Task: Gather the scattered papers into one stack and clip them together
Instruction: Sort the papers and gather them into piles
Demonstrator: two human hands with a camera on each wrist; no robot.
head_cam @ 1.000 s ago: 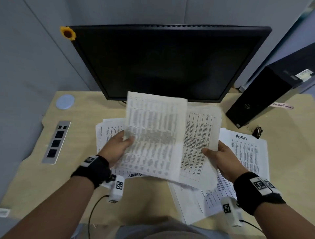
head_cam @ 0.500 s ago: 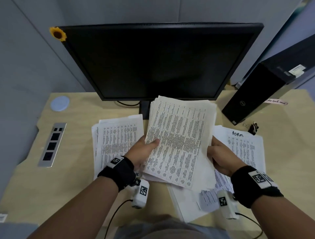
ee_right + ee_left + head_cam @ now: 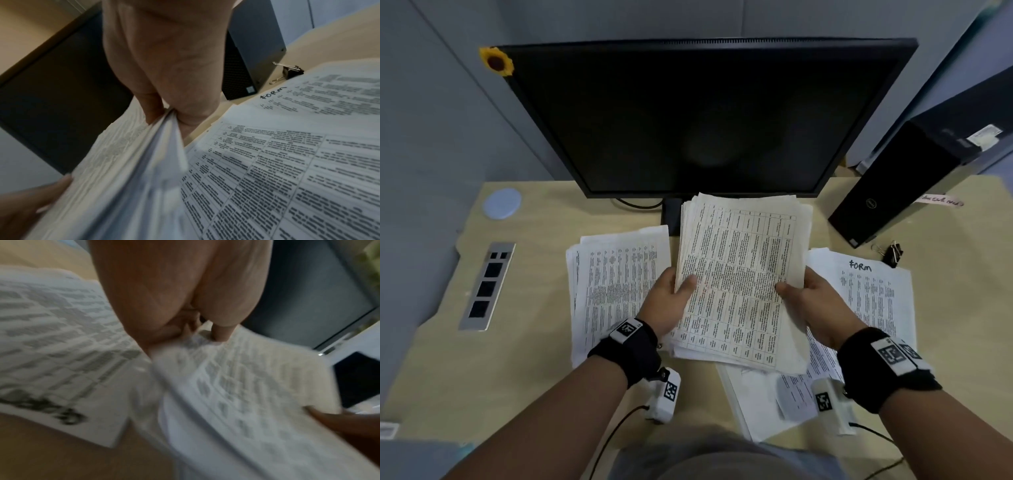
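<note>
Paper stack gripped between left hand, right hand.

Office: monitor, desktop tower (partition-walled desk).

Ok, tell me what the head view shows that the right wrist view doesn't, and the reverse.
Only the head view shows the left paper pile, the blue disc, the sunflower on the monitor corner and both wristbands. Only the right wrist view shows the held stack's fanned right edge pinched by the right hand. Both show the binder clip lying unused on the desk beside the black computer tower, the "form" sheet and the left hand gripping the stack.
</note>
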